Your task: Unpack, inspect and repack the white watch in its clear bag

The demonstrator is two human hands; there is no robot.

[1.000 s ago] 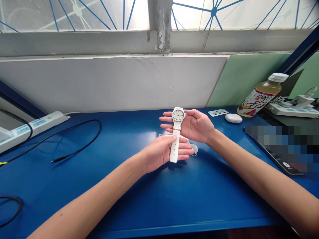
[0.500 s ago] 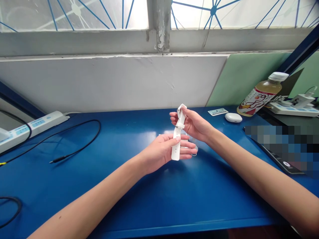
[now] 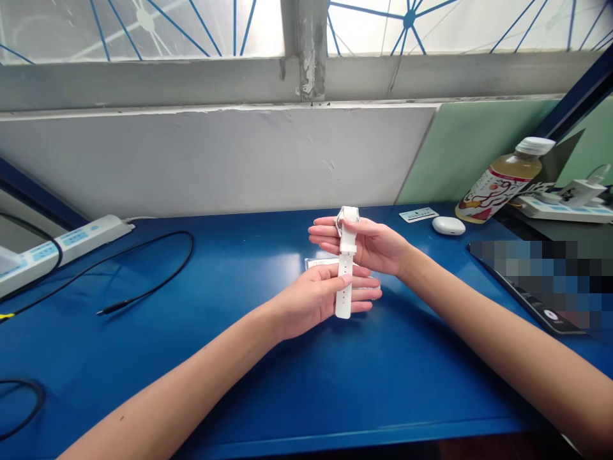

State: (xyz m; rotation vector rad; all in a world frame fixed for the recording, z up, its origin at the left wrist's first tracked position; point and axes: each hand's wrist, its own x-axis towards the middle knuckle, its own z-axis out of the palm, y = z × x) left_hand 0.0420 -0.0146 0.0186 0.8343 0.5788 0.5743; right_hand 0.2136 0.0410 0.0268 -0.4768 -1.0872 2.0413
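Note:
A white wristwatch (image 3: 345,268), its strap dotted with small holes, is held between both hands above the table. My left hand (image 3: 318,294) pinches the lower strap between thumb and fingers, palm up, with the strap's end hanging below the thumb. My right hand (image 3: 376,244) grips the upper part, thumb across the strap and fingers stretched out behind it to the left. The watch's dial is not visible from here. Behind my left hand, a flat pale packet (image 3: 316,262) lies on the table, mostly covered by the fingers.
On the blue table (image 3: 335,390) lie a black cable (image 3: 158,289) and a white power strip (image 3: 96,239) at left. At right are a white earbud case (image 3: 449,226), a card (image 3: 419,215), a drink bottle (image 3: 500,182) and a dark device (image 3: 550,319), partly blurred out.
The watch has turned more upright and its strap has shifted slightly down and right. My right hand's fingers have straightened out to the left; more of the packet behind shows.

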